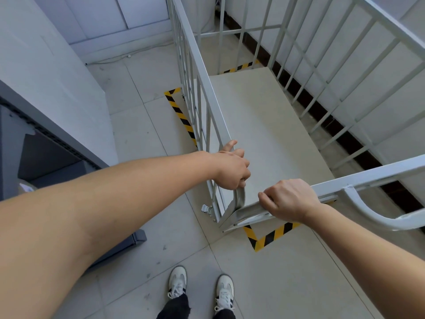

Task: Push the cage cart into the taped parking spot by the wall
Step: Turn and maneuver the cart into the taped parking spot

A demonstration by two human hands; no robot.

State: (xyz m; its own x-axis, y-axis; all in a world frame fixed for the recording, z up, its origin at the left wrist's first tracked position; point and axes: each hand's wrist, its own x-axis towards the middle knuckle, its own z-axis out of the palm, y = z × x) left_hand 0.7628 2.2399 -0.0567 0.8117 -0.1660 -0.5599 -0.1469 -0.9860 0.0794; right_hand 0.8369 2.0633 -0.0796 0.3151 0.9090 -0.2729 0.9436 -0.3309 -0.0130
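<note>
I have both hands on the cart (264, 125), and I read this as the last stretch of the push. My left hand (230, 169) is clamped over the top rail at the near-left corner, fingers wrapped round it. My right hand (289, 200) is closed over the near rail just beside it, close to the same corner.

The cart stands along the wall (377, 72) on the right. Its deck mostly covers the spot marked by striped tape (269, 237). One tape corner shows on the floor just under the near end, a strip runs along the left side behind the bars, and a short piece shows at the far end.

From this I judge the cart to be nearly in, perhaps a little short or slightly skewed. The next move probably calls for a small, even shove forward with both hands, keeping the cart parallel to the wall. I would watch that the right side does not scrape the wall.

Much is hidden. I cannot see the wheels, so I cannot tell which way they point. The deck covers the tape on the wall side and most of the far line. The right end of the near rail is cut off by the frame. A dark cabinet (46, 157) on the left is only partly in view.
</note>
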